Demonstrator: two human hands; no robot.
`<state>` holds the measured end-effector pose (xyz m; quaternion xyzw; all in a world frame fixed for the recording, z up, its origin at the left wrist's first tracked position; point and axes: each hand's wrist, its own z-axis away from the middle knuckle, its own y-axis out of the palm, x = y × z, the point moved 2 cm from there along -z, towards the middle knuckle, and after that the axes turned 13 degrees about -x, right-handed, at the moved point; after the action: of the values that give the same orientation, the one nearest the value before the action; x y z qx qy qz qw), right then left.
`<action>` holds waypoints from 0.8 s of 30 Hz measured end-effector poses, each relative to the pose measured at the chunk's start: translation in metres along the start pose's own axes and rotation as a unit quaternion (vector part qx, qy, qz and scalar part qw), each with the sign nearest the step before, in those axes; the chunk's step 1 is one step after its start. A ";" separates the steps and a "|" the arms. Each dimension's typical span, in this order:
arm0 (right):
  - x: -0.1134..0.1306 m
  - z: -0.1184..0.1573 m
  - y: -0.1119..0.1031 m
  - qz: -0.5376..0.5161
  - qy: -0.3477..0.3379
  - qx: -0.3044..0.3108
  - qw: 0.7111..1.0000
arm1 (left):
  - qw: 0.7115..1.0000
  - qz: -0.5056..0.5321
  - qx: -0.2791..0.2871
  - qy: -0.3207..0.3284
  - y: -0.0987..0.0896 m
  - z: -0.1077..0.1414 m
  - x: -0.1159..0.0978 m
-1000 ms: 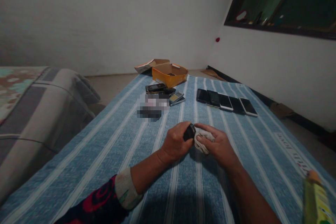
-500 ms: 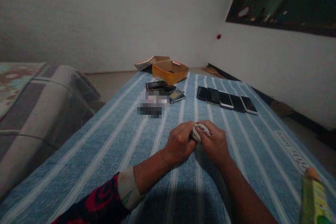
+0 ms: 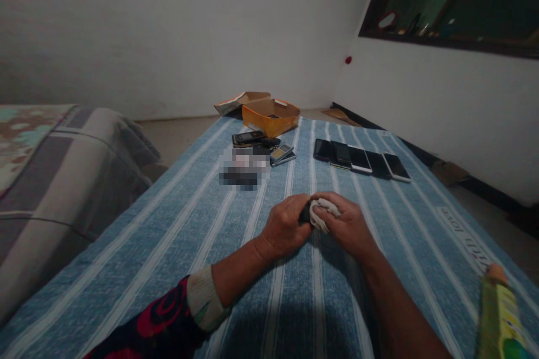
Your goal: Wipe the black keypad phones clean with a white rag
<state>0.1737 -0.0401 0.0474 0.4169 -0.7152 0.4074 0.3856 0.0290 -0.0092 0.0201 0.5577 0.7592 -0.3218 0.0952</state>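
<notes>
My left hand (image 3: 287, 226) is closed around a dark mobile phone (image 3: 305, 213), as far as its small visible part lets me tell; the fingers hide most of it. A whitish cloth (image 3: 324, 206) is bunched in my right hand (image 3: 349, 224), pressed against the phone's right end. Both hands meet above the blue striped tablecloth (image 3: 236, 235). Beyond them, to the right, several phones (image 3: 360, 160) lie side by side in a row. Further left is a loose pile of older phones (image 3: 249, 137), with a keypad phone (image 3: 281, 151) at its right side.
An opened orange cardboard box (image 3: 272, 118) stands at the table's far end. At the lower right is a bottle (image 3: 499, 314) of yellowish liquid with an orange cap. A covered bed (image 3: 84, 162) lies to the left. A blurred patch hides something beside the phone pile.
The cloth has shifted slightly right along the phone with my right hand, and more of the dark end shows between the hands. The view has moved a little.
</notes>
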 end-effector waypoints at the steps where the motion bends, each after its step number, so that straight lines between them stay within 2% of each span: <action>1: 0.001 0.000 -0.001 0.014 -0.017 0.001 1.000 | 1.000 -0.001 -0.003 -0.001 0.000 0.000 0.000; 8: 0.005 0.003 0.007 0.139 -0.166 -0.045 0.975 | 1.000 0.005 -0.004 -0.026 0.001 -0.002 -0.003; 13: 0.005 0.001 0.017 0.181 -0.212 -0.095 0.956 | 1.000 0.005 0.003 -0.026 0.002 -0.002 -0.003; 16: 0.002 -0.004 0.018 0.169 -0.168 -0.131 0.962 | 1.000 0.002 0.015 -0.019 0.002 -0.001 -0.004; 19: -0.006 -0.010 0.011 0.067 -0.049 -0.160 0.984 | 1.000 0.003 0.022 -0.011 0.001 0.000 -0.004; 22: -0.010 -0.010 0.001 -0.055 0.061 -0.129 0.988 | 1.000 -0.009 0.011 -0.013 0.001 -0.001 -0.001; 24: -0.007 -0.008 -0.003 -0.066 0.065 -0.088 0.992 | 1.000 -0.011 0.007 -0.013 0.001 -0.001 0.002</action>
<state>0.1807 -0.0322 0.0446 0.3999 -0.6928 0.3427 0.4926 0.0292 -0.0072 0.0200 0.5454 0.7618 -0.3358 0.0974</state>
